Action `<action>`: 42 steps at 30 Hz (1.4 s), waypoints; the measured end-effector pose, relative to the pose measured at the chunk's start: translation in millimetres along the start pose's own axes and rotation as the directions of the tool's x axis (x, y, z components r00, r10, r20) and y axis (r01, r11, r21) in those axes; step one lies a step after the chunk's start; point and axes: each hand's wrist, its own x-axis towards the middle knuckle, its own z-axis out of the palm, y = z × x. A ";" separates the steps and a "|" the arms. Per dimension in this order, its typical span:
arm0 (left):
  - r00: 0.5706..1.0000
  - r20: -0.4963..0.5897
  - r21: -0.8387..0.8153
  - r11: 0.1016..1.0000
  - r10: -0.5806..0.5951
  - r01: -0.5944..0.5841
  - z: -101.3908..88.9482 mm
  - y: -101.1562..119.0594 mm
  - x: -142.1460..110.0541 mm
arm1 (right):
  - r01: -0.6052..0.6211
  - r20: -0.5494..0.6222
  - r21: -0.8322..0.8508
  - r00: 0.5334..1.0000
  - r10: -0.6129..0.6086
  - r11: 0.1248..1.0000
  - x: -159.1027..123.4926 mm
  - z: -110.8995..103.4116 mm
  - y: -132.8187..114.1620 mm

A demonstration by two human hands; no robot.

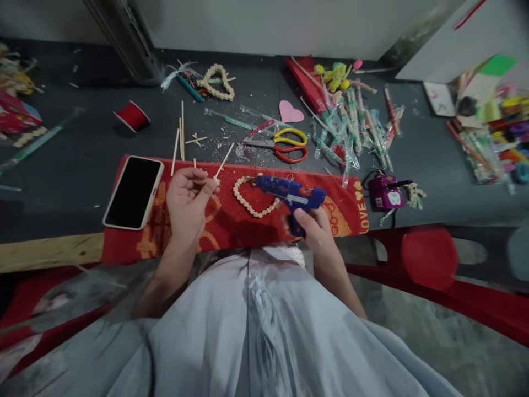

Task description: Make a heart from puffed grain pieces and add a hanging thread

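Observation:
My left hand (189, 201) is closed in a pinch on a thin wooden stick (225, 160), which points up and to the right from the fingertips. In my right hand (314, 226) is a blue glue gun (285, 190), its fingers wrapped round the handle and its nozzle aimed left. Beneath the nozzle, a heart-shaped frame of small wooden pieces (257, 214) lies on the red cloth (223, 237); the gun hides part of its upper right side. Whether the nozzle touches the frame, I cannot tell.
A phone (133, 192) rests at the cloth's left end. Behind it are a red thread spool (132, 116), loose sticks (182, 131), scissors (275, 143) and a second wooden heart (221, 82). Wrapped sticks (353, 121) pile up at right, near a purple box (386, 193).

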 end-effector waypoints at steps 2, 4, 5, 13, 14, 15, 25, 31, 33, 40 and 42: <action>1.000 0.007 -0.008 1.000 -0.016 0.016 1.5 -2.9 1.3 | 0.095 -0.099 -0.204 0.988 -0.117 0.974 5.3 -19.9 3.6; 0.999 0.007 -0.018 0.999 -0.037 0.037 3.5 -5.5 2.3 | 0.092 -0.178 -0.504 0.962 -0.208 0.859 12.8 -40.6 6.9; 0.999 0.011 -0.018 0.999 -0.047 0.047 4.4 -6.7 2.8 | 0.059 -0.197 -0.637 0.952 -0.236 0.769 16.8 -50.3 8.5; 0.996 0.079 -0.021 0.999 -0.048 0.050 7.3 -18.3 7.3 | -0.112 -0.127 -0.990 0.968 -0.216 0.080 35.8 -91.3 27.2; 0.995 0.087 -0.025 0.998 -0.049 0.051 7.7 -19.7 7.8 | -0.110 -0.114 -0.993 0.976 -0.183 0.036 35.6 -92.9 29.1; 0.994 0.095 -0.026 0.998 -0.049 0.051 8.2 -21.0 8.1 | -0.103 -0.102 -0.995 0.983 -0.153 0.004 35.2 -94.0 30.4; 0.995 0.080 0.004 0.998 -0.055 0.055 11.2 -23.0 9.8 | 0.100 0.105 -0.994 0.986 -0.129 -0.048 76.0 -53.2 -15.5; 0.995 -0.014 0.034 0.994 -0.103 0.104 0.3 -15.2 4.2 | 0.423 0.424 -0.906 0.897 -0.124 -0.033 155.5 11.5 -42.0; 0.992 -0.038 0.048 0.991 -0.124 0.126 -3.3 -13.4 2.9 | 0.483 0.482 -0.875 0.867 -0.126 -0.022 180.7 29.8 -43.7; 0.982 -0.091 0.060 0.984 -0.163 0.169 -13.7 -10.5 6.9 | 0.551 0.549 -0.835 0.830 -0.098 -0.008 236.3 70.9 -42.8; 0.983 -0.085 0.056 0.984 -0.165 0.170 -16.5 -9.6 8.3 | 0.556 0.555 -0.831 0.828 -0.085 -0.010 244.5 77.1 -40.0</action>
